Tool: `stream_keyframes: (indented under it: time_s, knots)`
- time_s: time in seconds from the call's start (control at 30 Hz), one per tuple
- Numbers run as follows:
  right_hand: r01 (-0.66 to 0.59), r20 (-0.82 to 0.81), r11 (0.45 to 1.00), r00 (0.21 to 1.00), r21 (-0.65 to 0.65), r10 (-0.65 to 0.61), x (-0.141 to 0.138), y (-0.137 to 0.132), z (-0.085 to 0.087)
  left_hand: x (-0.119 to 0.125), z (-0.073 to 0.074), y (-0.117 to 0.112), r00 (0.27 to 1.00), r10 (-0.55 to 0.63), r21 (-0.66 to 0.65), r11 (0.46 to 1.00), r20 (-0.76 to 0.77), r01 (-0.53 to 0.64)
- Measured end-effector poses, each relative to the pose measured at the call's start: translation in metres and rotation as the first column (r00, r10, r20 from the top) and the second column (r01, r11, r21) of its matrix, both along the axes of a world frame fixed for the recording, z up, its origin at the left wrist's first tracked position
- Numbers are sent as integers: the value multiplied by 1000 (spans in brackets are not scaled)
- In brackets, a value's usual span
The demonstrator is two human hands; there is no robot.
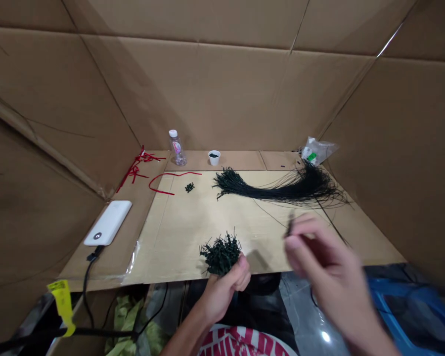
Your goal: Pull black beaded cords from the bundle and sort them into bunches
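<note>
Dark-green on my feed: the left hand (226,287) is clenched tight around a bundle (221,254) of stubby stems. Their heads bristle upward at the near edge of the board (178,232). The right hand (319,262) is raised off the surface and smeared by motion, with its fingertips (294,242) drawn together on a thin dark piece (289,225). That's my reading; the blur softens the grip.

What matters is the line-up. The dark piece sits to the right of the bundle at much the same depth, with clear board between them. Its long axis stands nearly upright, as the bundle's stems do.

Beyond the right hand lies a sheaf of long black strands (282,187), running left to right with its heads to the left. It is closer to that hand than to the other. Farther back are a bottle (177,147) and a white cup (214,157).
</note>
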State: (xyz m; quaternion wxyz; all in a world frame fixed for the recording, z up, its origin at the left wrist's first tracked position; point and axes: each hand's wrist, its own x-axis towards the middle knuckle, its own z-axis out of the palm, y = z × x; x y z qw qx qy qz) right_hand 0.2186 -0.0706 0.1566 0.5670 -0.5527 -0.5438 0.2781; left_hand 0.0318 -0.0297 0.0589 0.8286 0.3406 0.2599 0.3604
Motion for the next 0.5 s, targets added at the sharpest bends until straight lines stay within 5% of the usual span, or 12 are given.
stream_keyframes:
  time_s: [0.23, 0.5]
  knots:
    - [-111, -105, 994, 988, 10, 111, -70, 14, -60, -3, -5, -5, 974, 205, -127, 968, -98, -217]
    - [4, 7, 979, 1000, 201, -5, -87, 9, -77, -4, -4, -1, 929, 337, -286, 885, -151, -367]
